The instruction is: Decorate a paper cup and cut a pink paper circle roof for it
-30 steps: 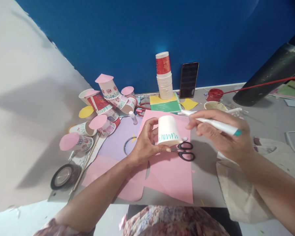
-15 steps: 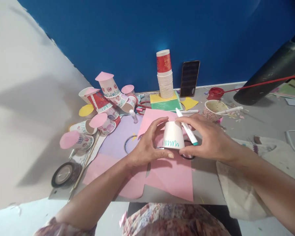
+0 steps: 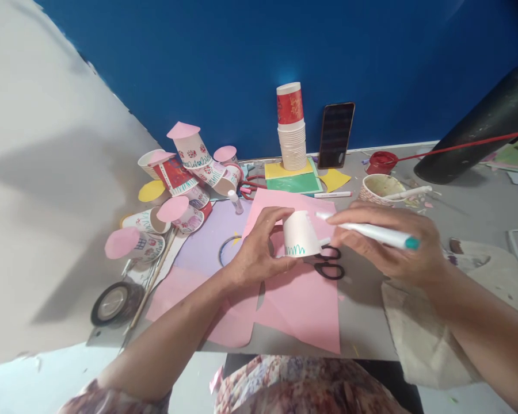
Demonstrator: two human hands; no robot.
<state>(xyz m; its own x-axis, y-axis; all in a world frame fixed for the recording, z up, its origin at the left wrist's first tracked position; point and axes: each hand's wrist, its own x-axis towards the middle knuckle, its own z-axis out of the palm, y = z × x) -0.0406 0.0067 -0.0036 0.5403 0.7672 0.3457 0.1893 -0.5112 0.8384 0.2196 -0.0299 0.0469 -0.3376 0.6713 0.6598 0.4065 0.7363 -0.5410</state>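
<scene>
My left hand [image 3: 265, 244] grips a white paper cup [image 3: 301, 231] that is upside down, with a green zigzag line drawn near its rim. To the right of the cup, my right hand [image 3: 392, 247] holds a white marker pen [image 3: 375, 233] with a green end, its other end pointing toward the cup but apart from it. Under the cup lie sheets of pink paper [image 3: 304, 316]. Black-handled scissors [image 3: 330, 270] rest between my hands, their blades hidden.
Decorated paper cups [image 3: 190, 150] with pink tops are heaped at the left. Behind stand a cup stack [image 3: 292, 144] and a phone [image 3: 335, 135] against the blue wall. At the right are a patterned cup [image 3: 377, 188] and a cloth [image 3: 431, 333]. A tape roll [image 3: 113, 305] lies front left.
My right hand has let go of the cup and moved right, swinging the marker from steep to nearly level. The cup now stays in my left hand alone, slightly turned.
</scene>
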